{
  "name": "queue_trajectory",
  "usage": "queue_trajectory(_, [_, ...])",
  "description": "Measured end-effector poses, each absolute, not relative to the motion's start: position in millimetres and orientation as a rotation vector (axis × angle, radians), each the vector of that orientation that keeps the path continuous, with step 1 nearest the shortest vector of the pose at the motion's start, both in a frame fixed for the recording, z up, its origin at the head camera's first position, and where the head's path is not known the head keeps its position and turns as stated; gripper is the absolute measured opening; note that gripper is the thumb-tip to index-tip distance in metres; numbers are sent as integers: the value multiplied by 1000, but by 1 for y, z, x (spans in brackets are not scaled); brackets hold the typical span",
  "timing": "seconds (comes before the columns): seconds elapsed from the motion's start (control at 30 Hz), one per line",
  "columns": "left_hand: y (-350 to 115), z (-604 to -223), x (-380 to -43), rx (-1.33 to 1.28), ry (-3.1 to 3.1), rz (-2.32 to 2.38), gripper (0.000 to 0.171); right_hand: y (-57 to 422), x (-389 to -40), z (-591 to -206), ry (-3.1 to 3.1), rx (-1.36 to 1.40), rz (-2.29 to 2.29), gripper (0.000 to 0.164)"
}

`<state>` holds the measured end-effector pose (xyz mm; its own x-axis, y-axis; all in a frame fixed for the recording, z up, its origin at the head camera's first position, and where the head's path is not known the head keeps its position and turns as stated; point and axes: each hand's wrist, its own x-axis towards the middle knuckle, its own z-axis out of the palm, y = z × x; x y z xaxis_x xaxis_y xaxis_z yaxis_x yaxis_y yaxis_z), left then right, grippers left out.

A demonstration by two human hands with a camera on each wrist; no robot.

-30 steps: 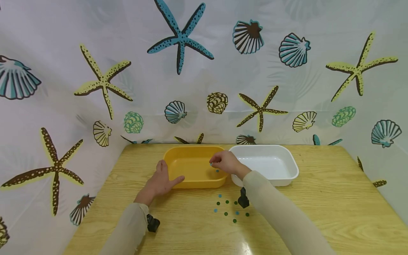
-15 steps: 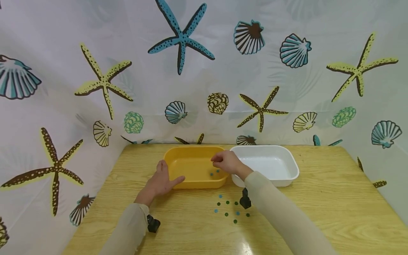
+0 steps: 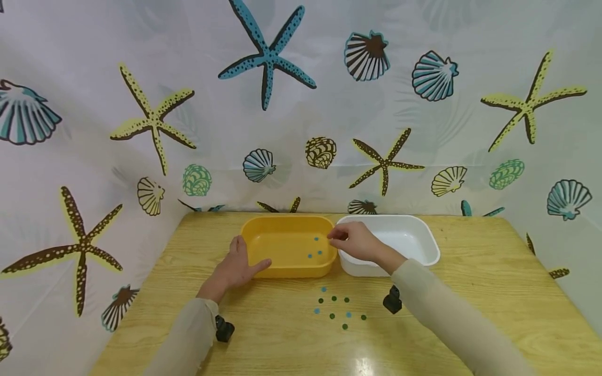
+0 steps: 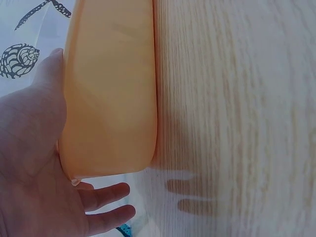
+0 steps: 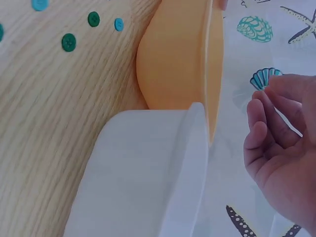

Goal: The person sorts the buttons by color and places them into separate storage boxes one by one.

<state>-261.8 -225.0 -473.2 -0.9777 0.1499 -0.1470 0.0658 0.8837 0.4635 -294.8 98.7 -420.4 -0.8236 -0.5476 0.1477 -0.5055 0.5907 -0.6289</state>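
Note:
In the head view my left hand (image 3: pixel 235 267) rests against the left end of a yellow tray (image 3: pixel 291 272), thumb along its front rim and fingers straight. The left wrist view shows that hand (image 4: pixel 39 148) touching the tray's corner. My right hand (image 3: pixel 357 241) hovers above the left side of a white tray (image 3: pixel 367 269); its fingers are curled and its thumb and index tips meet, with nothing visible between them in the right wrist view. Three blue buttons lie in the yellow tray, among them a blue button (image 3: pixel 316 238) near its right end.
In front of the trays, several green buttons (image 3: pixel 332 316) and three blue ones, including a blue button (image 3: pixel 349 314), lie scattered on the wooden table (image 3: pixel 282 334). A patterned curtain (image 3: pixel 301 115) rises behind and beside the table. The two trays stand side by side.
The right hand has let go of a blue button into the yellow tray and moved right, over the white tray's edge. Another blue button in the yellow tray is now uncovered. The left hand has stayed put.

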Motion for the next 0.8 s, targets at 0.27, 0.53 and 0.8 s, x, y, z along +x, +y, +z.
queue_trajectory(0.27, [-225, -476, -264, 150, 2872, 701, 118, 121, -272, -418, 2663, -983, -1063, 14])
queue_trajectory(0.53, [-226, -473, -261, 153, 2872, 696, 120, 133, -255, -431, 2580, -1046, -1048, 11])
queue_trajectory(0.8, [-224, -473, -261, 164, 2872, 676, 120, 144, -237, -448, 2464, -1068, -1006, 10])
